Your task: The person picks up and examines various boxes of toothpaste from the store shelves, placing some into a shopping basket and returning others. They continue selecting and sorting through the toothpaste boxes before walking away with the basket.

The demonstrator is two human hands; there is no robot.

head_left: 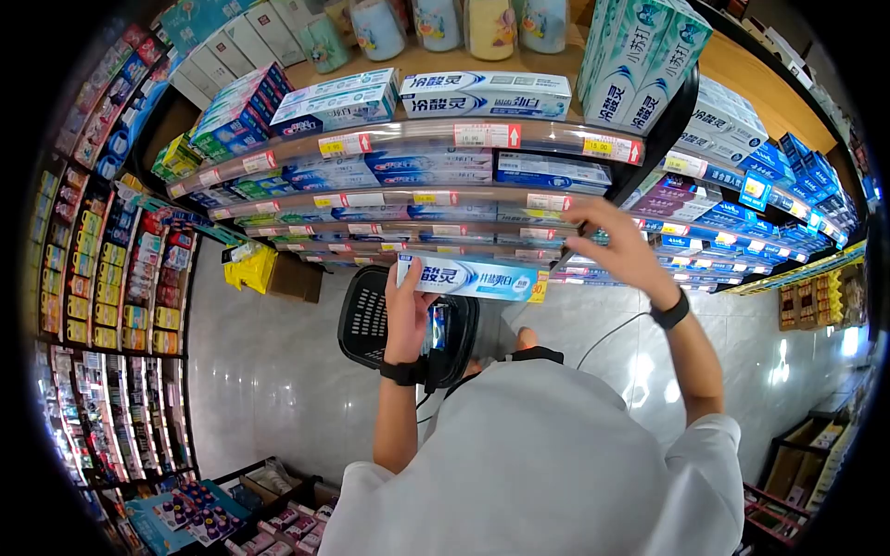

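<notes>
In front of the shelves: a person stands in a shop aisle, both arms raised.
Left hand (408, 310): fingers closed around the left end of a toothpaste box (468, 276), holding it level before the shelf rows.
Toothpaste box: white and blue, long side facing the camera, just below the lower shelf edges.
Right hand (619, 248): fingers spread wide and empty, reaching to the shelf edge (547, 201) with its price tags, near the box's right end but apart from it.
Basket (371, 320): black, on the pale floor below the left hand, partly hidden by the forearm.
Wrists: a dark band on each.
Top shelf (482, 93): more boxed toothpaste lying flat.
</notes>
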